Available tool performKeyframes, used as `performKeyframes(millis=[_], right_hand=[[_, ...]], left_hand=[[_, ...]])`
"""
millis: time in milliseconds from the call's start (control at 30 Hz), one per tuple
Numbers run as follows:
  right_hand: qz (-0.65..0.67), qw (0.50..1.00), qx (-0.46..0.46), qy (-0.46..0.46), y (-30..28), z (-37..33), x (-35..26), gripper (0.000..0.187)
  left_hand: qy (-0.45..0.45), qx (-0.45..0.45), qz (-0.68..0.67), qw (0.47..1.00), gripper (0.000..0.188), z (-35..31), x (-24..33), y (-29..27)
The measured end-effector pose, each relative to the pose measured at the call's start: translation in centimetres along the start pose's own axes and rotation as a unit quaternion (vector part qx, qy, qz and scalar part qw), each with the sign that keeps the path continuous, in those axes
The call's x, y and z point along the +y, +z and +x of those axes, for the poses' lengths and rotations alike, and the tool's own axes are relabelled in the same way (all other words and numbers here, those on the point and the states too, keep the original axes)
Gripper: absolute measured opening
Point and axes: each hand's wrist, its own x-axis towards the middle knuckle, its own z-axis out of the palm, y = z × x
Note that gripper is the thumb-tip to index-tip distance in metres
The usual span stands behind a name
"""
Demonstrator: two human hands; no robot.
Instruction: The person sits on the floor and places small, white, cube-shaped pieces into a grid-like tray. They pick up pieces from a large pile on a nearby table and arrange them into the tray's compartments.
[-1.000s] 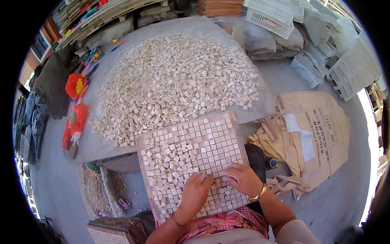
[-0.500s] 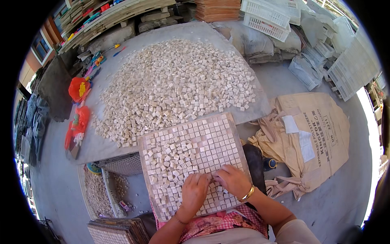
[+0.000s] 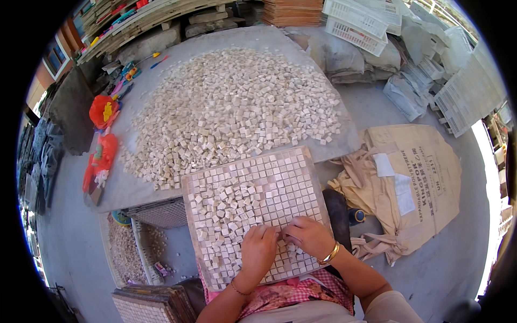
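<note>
A square board (image 3: 318, 188) with a wooden rim rests on my lap, divided into a grid. Small cream stone tiles (image 3: 288, 177) sit in rows across its right and upper parts. Over the left half, loose tiles (image 3: 231, 202) lie tilted and jumbled. My left hand (image 3: 258, 248) is closed, fingers curled down over the board's lower middle. Close beside it is my right hand (image 3: 308, 237), a gold bangle (image 3: 330, 253) on its wrist, its fingers bent and pinched toward the grid. What the fingertips hold, if anything, is hidden beneath them.
Beyond the board, a large heap of stone tiles (image 3: 231, 113) covers a grey table (image 3: 121, 191). A printed tan sack (image 3: 425, 183) lies at right. Stacked tile boards (image 3: 153, 304) and a bin of tiles (image 3: 126, 250) stand at lower left. White crates (image 3: 355, 35) are at the back.
The view has shifted slightly. Both hands stay at nearly the same place on the board, with only small finger movement; the right fingers have drawn a little together.
</note>
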Motion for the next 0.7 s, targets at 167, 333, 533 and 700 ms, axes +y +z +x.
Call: performKeyframes(millis=[167, 333, 533, 700], right_hand=[[0.026, 1.000, 0.005, 0.011, -0.2, 0.1, 0.5, 0.014], [-0.025, 0.999, -0.014, 0.024, -0.5, 1.1, 0.2, 0.010], [-0.014, 0.998, -0.054, -0.014, -0.3, 1.1, 1.2, 0.010], [0.025, 0.998, -0.049, 0.019, -1.6, 0.9, 1.0, 0.009]], left_hand=[[0.001, -0.048, -0.047, 0.998, 0.021, -0.8, 1.3, -1.2], [-0.011, -0.051, -0.033, 0.998, 0.023, -1.2, 1.1, -0.7], [-0.044, 0.010, -0.059, 0.997, 0.017, -0.8, 0.6, -1.9], [-0.242, -0.048, -0.262, 0.933, 0.018, -0.7, 0.7, -2.9]])
